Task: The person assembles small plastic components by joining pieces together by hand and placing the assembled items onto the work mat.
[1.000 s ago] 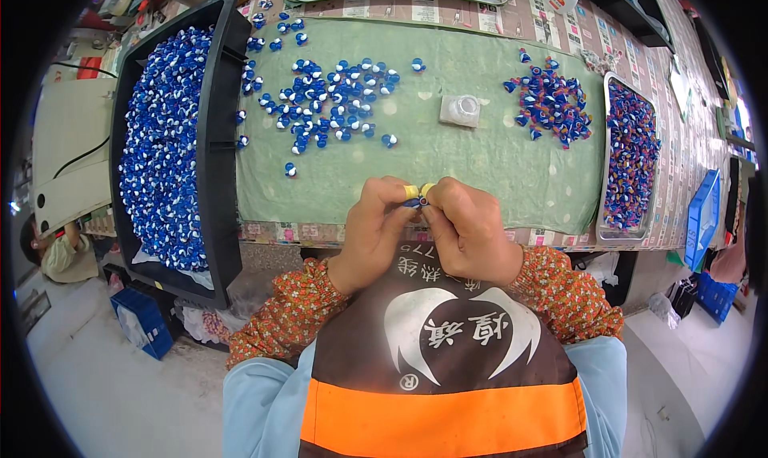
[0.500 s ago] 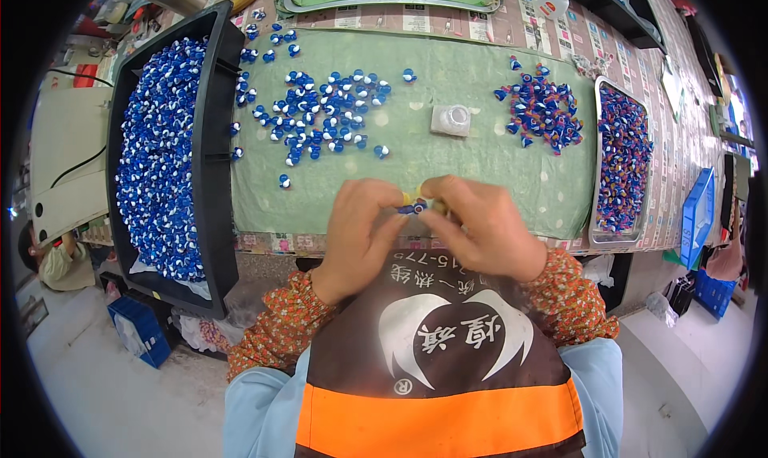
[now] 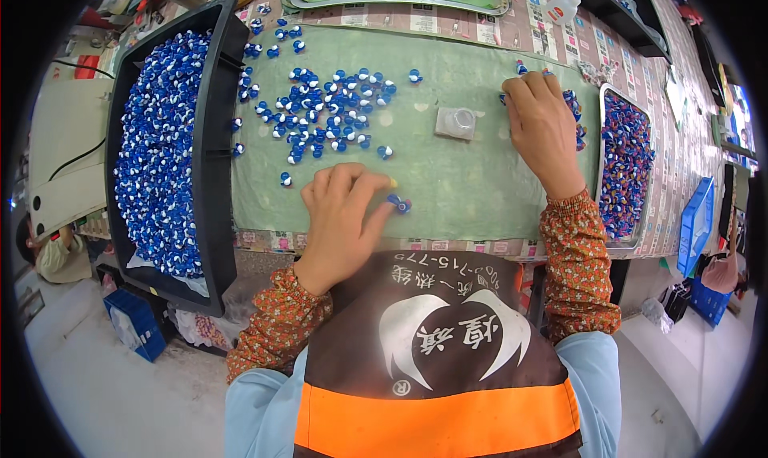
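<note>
Between the thumb and index finger of my left hand (image 3: 340, 222) is a small blue-and-red bead-like piece (image 3: 400, 205), held near the table's front edge. Something yellow covers that index fingertip. My right hand (image 3: 542, 126) is over the pile of small blue-and-red pieces (image 3: 574, 110) on the right of the green cloth. Its fingers curl down, and their tips are hidden. Left of centre on the cloth lies a loose group of blue-and-white pieces (image 3: 328, 114). Between the groups sits a small whitish block with a round clear top (image 3: 456, 123).
A deep black bin (image 3: 216, 146) full of blue-and-white pieces stands at the left. A metal tray (image 3: 636, 244) of blue-and-red pieces lies at the right. Another tray (image 3: 400, 11) is at the far edge, near a white squeeze bottle (image 3: 562, 8).
My hands were together at the front, fingers on the small piece. The right hand has let go and moved right and away to the pile; the left keeps the piece, slightly farther left.
</note>
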The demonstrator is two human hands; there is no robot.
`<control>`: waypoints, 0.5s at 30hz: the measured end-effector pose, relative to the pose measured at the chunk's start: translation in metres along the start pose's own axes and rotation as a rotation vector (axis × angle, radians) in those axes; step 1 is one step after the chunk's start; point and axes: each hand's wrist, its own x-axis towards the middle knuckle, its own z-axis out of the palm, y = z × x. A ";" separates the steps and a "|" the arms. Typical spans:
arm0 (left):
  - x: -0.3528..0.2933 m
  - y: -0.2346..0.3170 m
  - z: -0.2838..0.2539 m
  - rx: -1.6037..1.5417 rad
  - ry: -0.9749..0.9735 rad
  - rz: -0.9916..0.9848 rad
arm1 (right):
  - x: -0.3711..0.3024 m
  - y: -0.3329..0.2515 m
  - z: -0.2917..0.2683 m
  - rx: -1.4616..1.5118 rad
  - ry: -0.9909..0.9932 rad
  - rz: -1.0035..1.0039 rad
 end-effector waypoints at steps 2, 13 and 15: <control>0.005 -0.002 -0.002 -0.079 0.066 0.005 | 0.000 -0.002 -0.001 -0.038 -0.011 -0.012; 0.127 -0.009 0.003 0.150 0.298 0.232 | -0.046 -0.017 -0.024 0.826 -0.519 0.509; 0.141 -0.013 0.007 0.226 0.300 0.264 | -0.054 -0.020 -0.018 0.763 -0.496 0.532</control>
